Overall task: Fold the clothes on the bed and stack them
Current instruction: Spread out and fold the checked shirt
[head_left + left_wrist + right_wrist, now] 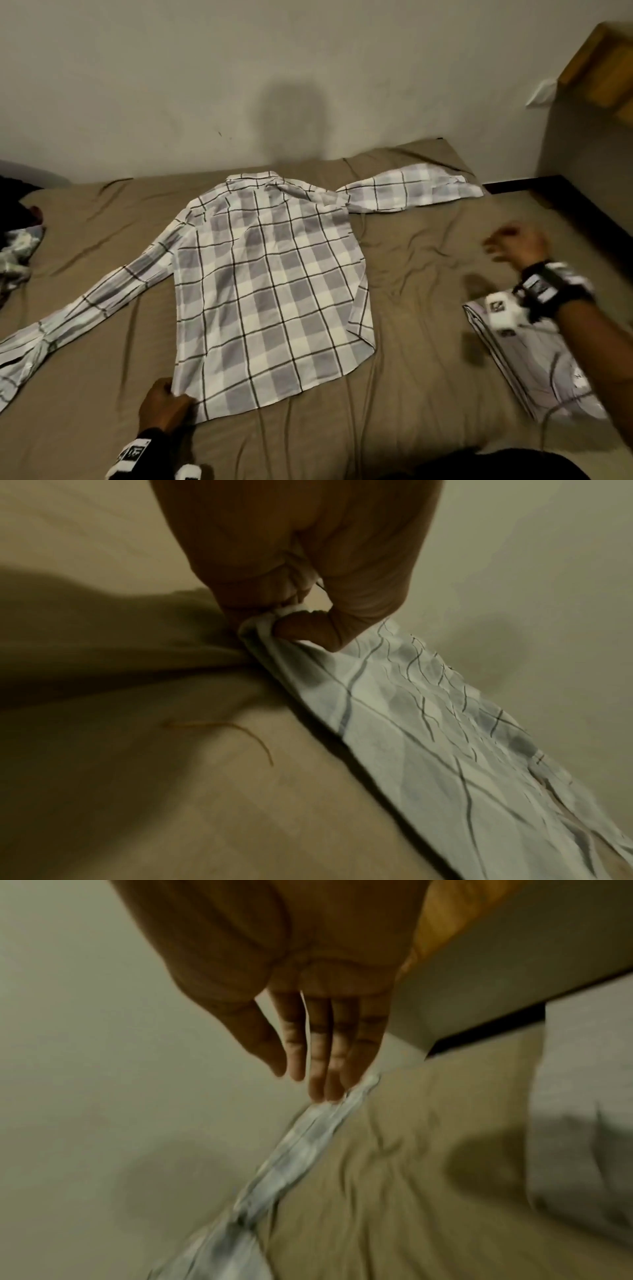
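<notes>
A plaid shirt (270, 274) lies flat, back up, on the bed (411, 260), collar toward the wall (171, 85) and both sleeves spread out — one to the left edge, one up toward the right corner. The left hand (164, 406) pinches the shirt's near left hem corner between thumb (308, 631) and fingers, the cloth bunched at the grip. The right hand (517, 246) is blurred above the sheet right of the shirt, holding nothing; the right wrist view shows its fingers (318, 1053) straight and together. A folded garment (534, 370) lies at the bed's right side — partly under the right forearm. More clothes (17, 253) sit bunched at the far left.
</notes>
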A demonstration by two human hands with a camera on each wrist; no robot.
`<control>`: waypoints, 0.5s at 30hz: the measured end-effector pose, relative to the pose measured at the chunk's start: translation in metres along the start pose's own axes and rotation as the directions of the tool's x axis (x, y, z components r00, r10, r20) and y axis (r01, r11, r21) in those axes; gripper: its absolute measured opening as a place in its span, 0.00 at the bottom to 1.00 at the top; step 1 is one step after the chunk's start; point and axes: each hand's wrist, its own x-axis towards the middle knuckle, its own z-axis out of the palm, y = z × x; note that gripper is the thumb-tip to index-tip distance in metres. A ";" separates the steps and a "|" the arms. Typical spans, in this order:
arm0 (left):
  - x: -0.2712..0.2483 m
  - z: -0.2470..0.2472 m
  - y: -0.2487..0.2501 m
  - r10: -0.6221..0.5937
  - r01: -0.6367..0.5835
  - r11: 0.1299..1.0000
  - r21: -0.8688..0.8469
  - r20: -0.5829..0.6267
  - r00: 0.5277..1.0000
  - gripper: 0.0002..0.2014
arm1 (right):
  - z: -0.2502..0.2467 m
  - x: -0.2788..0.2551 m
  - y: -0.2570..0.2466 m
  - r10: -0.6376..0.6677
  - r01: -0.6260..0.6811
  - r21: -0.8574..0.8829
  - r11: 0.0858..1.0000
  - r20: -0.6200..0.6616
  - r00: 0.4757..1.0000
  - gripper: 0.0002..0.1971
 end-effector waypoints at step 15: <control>-0.010 -0.007 -0.001 -0.070 0.120 0.921 -0.370 0.146 0.987 0.18 | 0.231 -0.170 0.094 -0.037 0.581 -0.745 0.328 0.604 0.796 0.22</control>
